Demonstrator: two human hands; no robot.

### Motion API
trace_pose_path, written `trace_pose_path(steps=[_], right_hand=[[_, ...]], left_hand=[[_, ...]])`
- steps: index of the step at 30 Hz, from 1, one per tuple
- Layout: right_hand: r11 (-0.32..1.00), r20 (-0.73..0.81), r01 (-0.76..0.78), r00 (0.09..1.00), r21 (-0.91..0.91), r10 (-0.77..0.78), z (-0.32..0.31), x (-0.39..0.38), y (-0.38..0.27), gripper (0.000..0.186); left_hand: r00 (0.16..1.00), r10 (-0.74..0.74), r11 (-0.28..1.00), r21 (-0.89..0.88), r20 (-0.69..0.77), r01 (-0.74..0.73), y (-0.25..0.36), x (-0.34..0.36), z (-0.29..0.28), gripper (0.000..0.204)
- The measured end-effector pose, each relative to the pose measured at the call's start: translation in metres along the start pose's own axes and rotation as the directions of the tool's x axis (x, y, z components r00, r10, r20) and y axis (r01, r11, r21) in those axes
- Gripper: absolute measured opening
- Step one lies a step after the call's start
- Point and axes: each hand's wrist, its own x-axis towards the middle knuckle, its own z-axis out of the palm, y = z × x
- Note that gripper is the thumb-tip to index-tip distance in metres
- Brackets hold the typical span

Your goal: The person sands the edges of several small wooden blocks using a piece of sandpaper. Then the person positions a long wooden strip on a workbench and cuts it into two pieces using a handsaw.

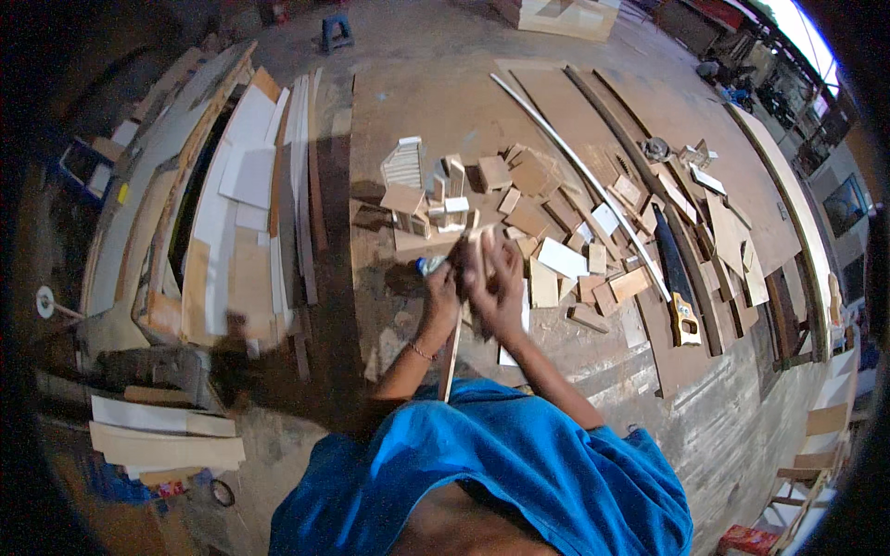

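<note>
In front of my chest both hands meet, partly smeared by motion. My left hand (442, 295) is closed at the lower side of a small wooden piece (476, 243). On the same piece, my right hand (497, 292) has its fingers bent over the right side. What lies between the palms is hidden. Below them, a thin pale wood strip (451, 360) runs toward my blue shirt. Just beyond my hands stand small wooden assemblies, one with a flat square top (404, 198) and one with slats (403, 165). A small blue-capped object (426, 266) sits beside my left hand.
Several wood offcuts (560, 258) lie heaped to the right. A handsaw (671, 269) rests beyond them, near a long white strip (593, 181) and dark wooden bars. Stacked boards (243, 162) fill the left side. A blue stool (336, 32) stands far off.
</note>
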Motion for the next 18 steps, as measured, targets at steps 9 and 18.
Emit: trace_pose_path(steps=[9,18], right_hand=[[0.948,-0.072,-0.212,0.969,0.236,0.234,-0.017,0.048,0.014,0.05],[0.925,-0.142,-0.146,0.968,0.351,0.207,-0.012,0.011,0.021,0.049]], left_hand=[[0.996,0.082,0.941,0.331,-0.019,-0.071,0.061,-0.015,0.029,0.025],[0.997,0.067,0.899,0.431,0.04,-0.078,0.069,-0.009,0.027,0.036]])
